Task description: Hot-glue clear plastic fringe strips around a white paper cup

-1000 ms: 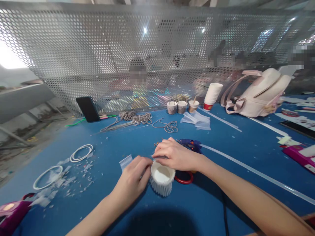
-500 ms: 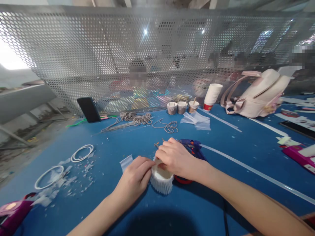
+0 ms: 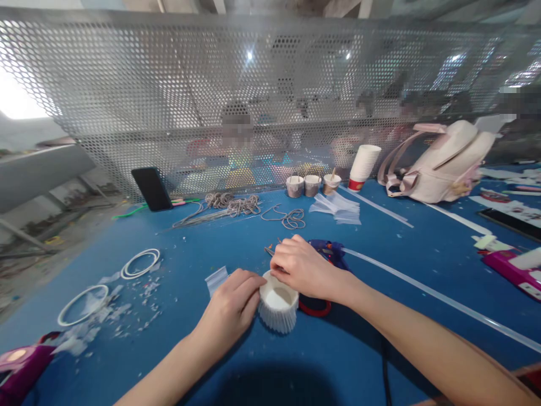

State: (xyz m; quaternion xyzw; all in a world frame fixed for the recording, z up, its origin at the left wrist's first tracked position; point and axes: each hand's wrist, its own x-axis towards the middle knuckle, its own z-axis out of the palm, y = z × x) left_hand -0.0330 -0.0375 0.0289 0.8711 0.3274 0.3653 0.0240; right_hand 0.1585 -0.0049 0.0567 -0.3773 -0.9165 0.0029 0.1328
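A small white ribbed cup-shaped piece (image 3: pixel 276 307) stands on the blue table (image 3: pixel 380 344) just in front of me. My left hand (image 3: pixel 230 307) curls against its left side, fingers closed on the rim. My right hand (image 3: pixel 300 268) rests over the far rim, fingers bent and pinched on the edge. A red ring (image 3: pixel 315 307) lies under the right wrist. A blue glue gun (image 3: pixel 332 254) lies just behind the right hand, partly hidden.
White rings (image 3: pixel 139 262) and white scraps lie at the left. Tan cords (image 3: pixel 236 206), small cups (image 3: pixel 313 183), stacked paper cups (image 3: pixel 363 166), clear bags (image 3: pixel 338 208) and a phone (image 3: pixel 150 189) stand near the perforated metal screen. A pale backpack (image 3: pixel 448 160) sits right. People sit behind the screen.
My right hand slid a little back and right along the cup's rim, uncovering more of the white inside. The left hand stayed on the cup's left side.
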